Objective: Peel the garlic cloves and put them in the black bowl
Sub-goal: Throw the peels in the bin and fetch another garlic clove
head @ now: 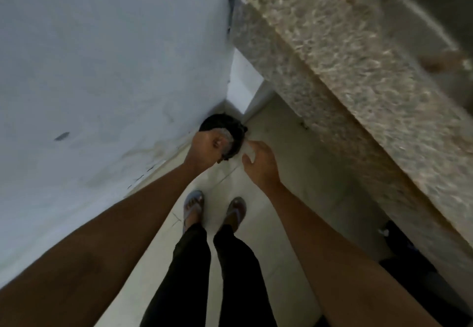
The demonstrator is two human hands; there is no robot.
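Observation:
Both arms reach down over a black round container (225,124) that stands on the floor in the corner. The blur hides whether it is a bin or a bowl. My left hand (207,150) is curled, and a grey-white thing (227,142) shows at its fingers, right above the container. Just to the right, my right hand (261,165) pinches a pale, thin scrap (248,148) between thumb and fingers. No garlic clove can be made out.
A white wall (102,70) fills the left. A speckled stone counter (358,83) runs along the right, with a steel sink (430,11) in it. Below are my feet in sandals (215,211) on the pale floor tiles. A dark object (399,239) lies under the counter.

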